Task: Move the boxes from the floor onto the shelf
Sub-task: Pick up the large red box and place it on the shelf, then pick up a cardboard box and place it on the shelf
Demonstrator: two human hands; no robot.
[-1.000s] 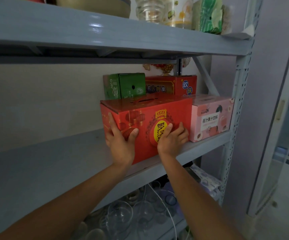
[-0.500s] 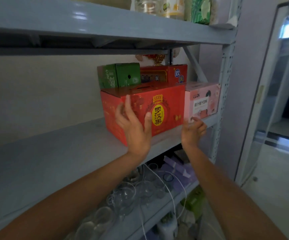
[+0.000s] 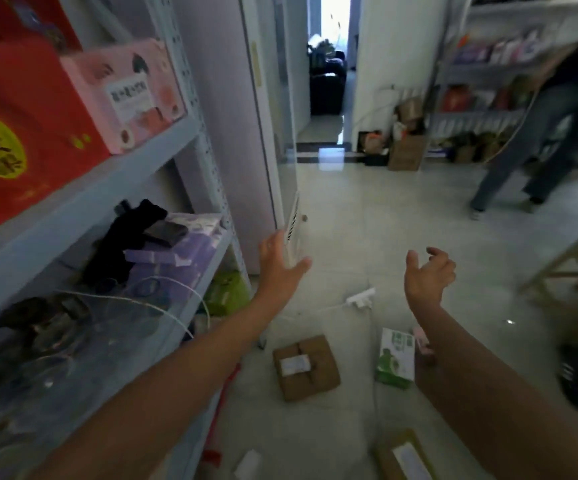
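2 boxes already stand on the middle board of the shelf [image 3: 107, 181], at the far left of the view: a large red box [image 3: 21, 133] with a yellow roundel and gold print, and touching its right side a smaller pink box [image 3: 125, 95] with a white label, close to the corner post. Both sit upright and square to the front edge, so that part of the job looks done.

Low down by the shelf's foot lies a green package [image 3: 227, 294]. It is too blurred to say whether it belongs to the job.

Next comes the left hand [image 3: 280, 268], held out in the air well above the floor, fingers spread and fairly straight, with nothing in it.

On the tiles below and between the hands lie at least 3 boxes, which I judge to be what is left to move:
- a flat brown parcel [image 3: 306, 372], taped shut, with a white shipping label on top, lying slightly askew;
- a green-and-white carton [image 3: 395, 358] just to its right, near but apart from it, lying on the tiles with its printed face up;
- a cardboard box [image 3: 405, 459] at the bottom edge, cut off by the frame, also carrying a white label.

A white power strip [image 3: 362, 296] lies on the floor beyond the first 2.

Finally the right hand [image 3: 428, 271] hangs at about the same height as the left, fingers loosely curled, empty.

With neither hand on a box, the task seems partway through, and the brown parcel looks the nearest to pick up next. It looks light and rigid enough for 2 hands at its sides.
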